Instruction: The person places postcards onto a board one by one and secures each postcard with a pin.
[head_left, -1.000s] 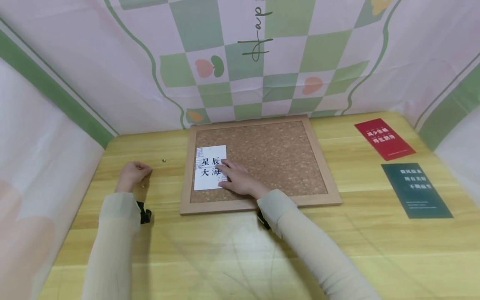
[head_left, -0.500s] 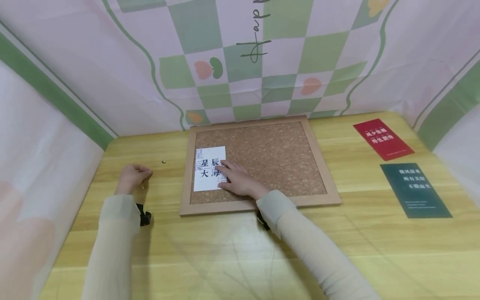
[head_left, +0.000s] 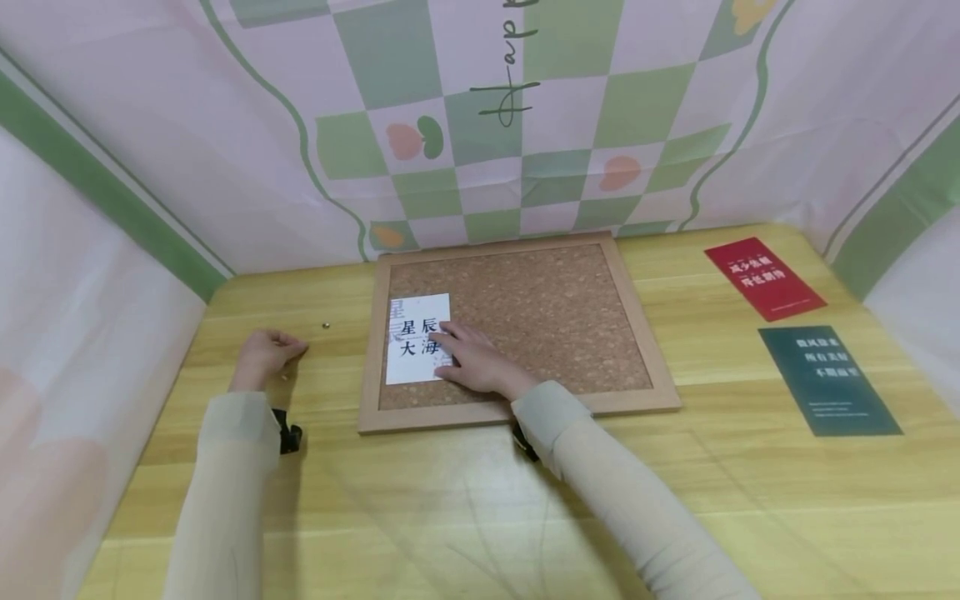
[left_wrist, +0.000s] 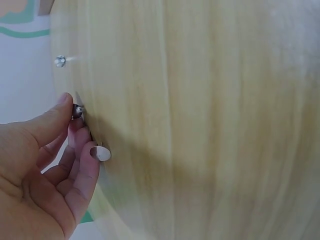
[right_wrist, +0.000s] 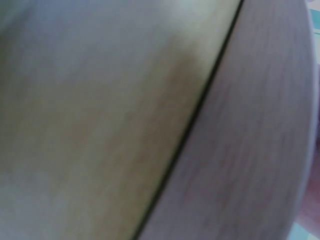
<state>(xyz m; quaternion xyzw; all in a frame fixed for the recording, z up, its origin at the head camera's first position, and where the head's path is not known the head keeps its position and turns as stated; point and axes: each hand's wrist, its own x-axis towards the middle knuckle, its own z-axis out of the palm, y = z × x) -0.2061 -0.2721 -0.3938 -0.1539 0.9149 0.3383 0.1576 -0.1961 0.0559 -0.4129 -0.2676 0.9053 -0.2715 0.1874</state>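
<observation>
In the head view my left hand [head_left: 264, 360] is low over the table, left of the corkboard [head_left: 525, 321]. Its thumb and index finger pinch a silver thumbtack [left_wrist: 77, 111], seen in the left wrist view. A second thumbtack [left_wrist: 101, 153] lies right by the other fingertips, and a third [left_wrist: 60, 61] sits apart, beyond the thumb. My right hand [head_left: 480, 358] rests with spread fingers on the right edge of a white card [head_left: 412, 367] with black characters. That card lies at the left side of the cork, partly covered by the fingertips.
On the right of the table [head_left: 420, 517] lie a red card [head_left: 765, 279] and a dark green card [head_left: 828, 381]. A patterned cloth [head_left: 487, 192] hangs behind the corkboard's wooden frame [head_left: 517, 412] and along both sides.
The head view has shifted slightly. My left fingertips have edged a little to the right, while the right hand and the white card have kept their places.
</observation>
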